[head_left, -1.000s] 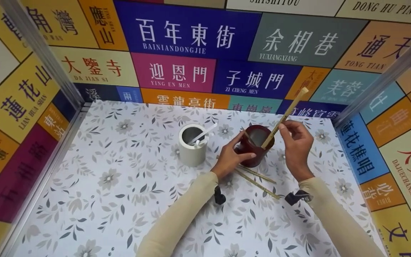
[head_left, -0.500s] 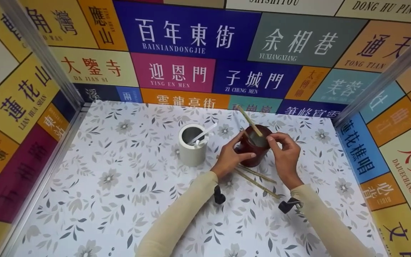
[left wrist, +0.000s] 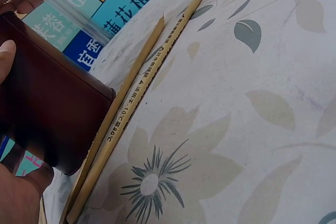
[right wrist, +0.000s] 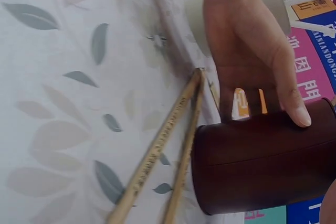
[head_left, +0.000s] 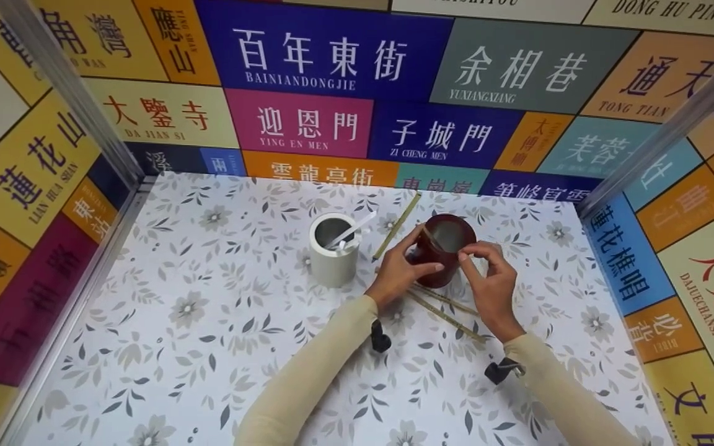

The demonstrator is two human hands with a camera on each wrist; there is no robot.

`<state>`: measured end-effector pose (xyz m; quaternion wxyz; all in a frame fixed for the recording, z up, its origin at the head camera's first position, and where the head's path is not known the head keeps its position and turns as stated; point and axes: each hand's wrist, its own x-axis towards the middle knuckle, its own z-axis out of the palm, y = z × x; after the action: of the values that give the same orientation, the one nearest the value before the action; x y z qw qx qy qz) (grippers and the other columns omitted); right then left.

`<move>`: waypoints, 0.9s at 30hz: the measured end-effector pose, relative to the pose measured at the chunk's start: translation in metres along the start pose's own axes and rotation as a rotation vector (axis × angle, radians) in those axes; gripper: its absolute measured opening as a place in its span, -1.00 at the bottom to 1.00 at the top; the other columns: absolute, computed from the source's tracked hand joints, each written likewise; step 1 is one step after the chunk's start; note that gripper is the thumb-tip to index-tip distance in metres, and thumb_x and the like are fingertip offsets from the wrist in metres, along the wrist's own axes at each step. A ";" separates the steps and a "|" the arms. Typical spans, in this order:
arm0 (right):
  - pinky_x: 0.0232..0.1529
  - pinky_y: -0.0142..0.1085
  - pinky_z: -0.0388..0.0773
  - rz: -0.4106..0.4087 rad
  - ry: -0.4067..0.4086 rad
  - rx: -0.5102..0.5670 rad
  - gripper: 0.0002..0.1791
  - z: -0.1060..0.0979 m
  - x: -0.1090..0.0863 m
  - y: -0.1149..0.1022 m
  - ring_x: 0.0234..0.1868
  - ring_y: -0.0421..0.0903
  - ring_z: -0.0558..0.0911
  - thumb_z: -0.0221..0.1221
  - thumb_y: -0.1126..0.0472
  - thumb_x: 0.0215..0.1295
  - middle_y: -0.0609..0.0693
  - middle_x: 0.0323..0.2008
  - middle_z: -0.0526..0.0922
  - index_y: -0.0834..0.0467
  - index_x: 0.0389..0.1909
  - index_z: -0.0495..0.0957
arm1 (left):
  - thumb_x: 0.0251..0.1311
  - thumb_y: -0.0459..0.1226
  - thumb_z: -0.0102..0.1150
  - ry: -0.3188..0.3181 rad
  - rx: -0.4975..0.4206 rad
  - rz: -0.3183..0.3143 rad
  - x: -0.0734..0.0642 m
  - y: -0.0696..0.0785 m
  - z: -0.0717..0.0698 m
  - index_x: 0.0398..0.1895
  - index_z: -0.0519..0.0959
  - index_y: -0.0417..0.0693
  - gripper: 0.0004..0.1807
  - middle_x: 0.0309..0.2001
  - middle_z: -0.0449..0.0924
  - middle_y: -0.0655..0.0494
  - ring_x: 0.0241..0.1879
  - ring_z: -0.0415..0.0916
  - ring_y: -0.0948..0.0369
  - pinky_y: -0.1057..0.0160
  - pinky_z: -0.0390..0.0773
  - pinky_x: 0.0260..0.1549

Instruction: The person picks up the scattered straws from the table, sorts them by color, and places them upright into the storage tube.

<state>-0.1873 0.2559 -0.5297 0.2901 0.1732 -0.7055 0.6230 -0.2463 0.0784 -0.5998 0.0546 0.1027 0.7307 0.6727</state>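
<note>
My left hand (head_left: pixel 399 272) grips a dark red cup (head_left: pixel 440 266) by its left side, thumb in front and fingers behind. The cup tilts, its mouth facing up and away. At the cup's right rim, my right hand (head_left: pixel 490 288) has bent fingers, thumb and index fingertips pinching the edge. A thin brown strip shows inside the left rim beside my left fingertips. Two tan printed straws (left wrist: pixel 139 87) lie on the table just in front of the cup. A third straw (head_left: pixel 397 226) lies behind my left hand.
Left of the red cup stands a pale grey cup (head_left: pixel 332 263) with white plastic pieces (head_left: pixel 351 235) sticking out. White floral cloth (head_left: pixel 208 347) covers the table. Colourful lettered panels (head_left: pixel 326 52) rise at the back and both sides.
The straw in my right hand has left it, passed over the cup to the left and now lies on the table. My right hand has moved down and left to the rim.
</note>
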 end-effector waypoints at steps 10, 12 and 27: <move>0.26 -0.22 0.49 -0.148 -0.111 -0.154 -0.76 0.000 -0.030 -0.003 0.00 0.41 0.54 0.36 0.75 0.16 0.48 -0.17 0.68 0.50 -0.18 0.74 | 0.22 -0.05 0.68 -0.003 0.021 0.026 0.000 0.000 -0.001 0.75 0.29 0.40 0.06 0.56 0.49 0.24 0.52 0.40 0.30 0.22 0.49 0.44; 0.26 -0.23 0.50 -0.153 -0.147 -0.180 -0.71 0.000 -0.038 0.003 -0.03 0.42 0.56 0.38 0.75 0.12 0.44 -0.17 0.70 0.45 -0.16 0.76 | 0.22 -0.06 0.68 -0.003 0.025 0.033 0.000 0.000 -0.001 0.75 0.29 0.38 0.06 0.55 0.50 0.21 0.51 0.41 0.29 0.21 0.48 0.45; 0.09 -0.33 0.46 -0.124 -0.420 -0.369 -0.73 -0.017 -0.082 0.069 -0.02 0.06 0.60 0.58 0.46 0.17 -0.04 -0.14 0.81 0.22 -0.12 0.83 | 0.21 -0.07 0.69 -0.004 -0.004 0.031 0.000 -0.001 0.000 0.75 0.30 0.32 0.07 0.58 0.46 0.22 0.51 0.40 0.29 0.19 0.52 0.42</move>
<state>-0.1629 0.2745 -0.6339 0.2020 0.2855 -0.8396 0.4157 -0.2465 0.0779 -0.6005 0.0461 0.1152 0.7277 0.6746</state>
